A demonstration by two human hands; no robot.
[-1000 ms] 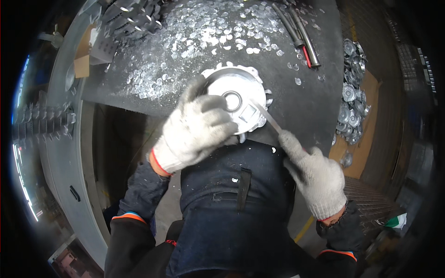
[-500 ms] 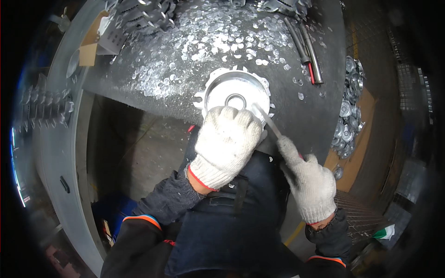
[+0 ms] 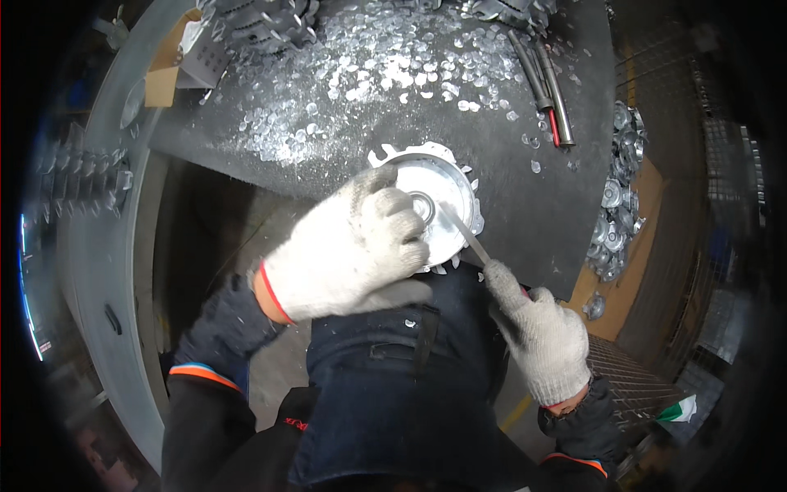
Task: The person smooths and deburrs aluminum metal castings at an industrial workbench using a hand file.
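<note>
A round silvery metal casting [image 3: 456, 193] with a toothed, jagged rim and a ring at its centre lies at the near edge of the dark table. My gloved left hand [image 3: 352, 242] is closed over its left side, fingers curled on the rim; the thumb side is partly hidden. In my gloved right hand [image 3: 537, 336] is a narrow, flat file [image 3: 469, 236], its reddish handle mostly covered by the fingers. The file's tip reaches inside the casting, right of the centre ring.
Thin metal chips [image 3: 393, 70] litter the dark table [image 3: 525, 205]. Stacked toothed castings [image 3: 266, 25] stand at the back, near an open cardboard box [image 3: 164, 82]. Two rod-like tools [image 3: 557, 107] lie at the back right. Small metal parts [image 3: 611, 209] fill a carton beyond the right edge.
My left hand has shifted left and down, from the casting's near edge to its left side. The casting has turned and come slightly nearer. The file stays over it.
</note>
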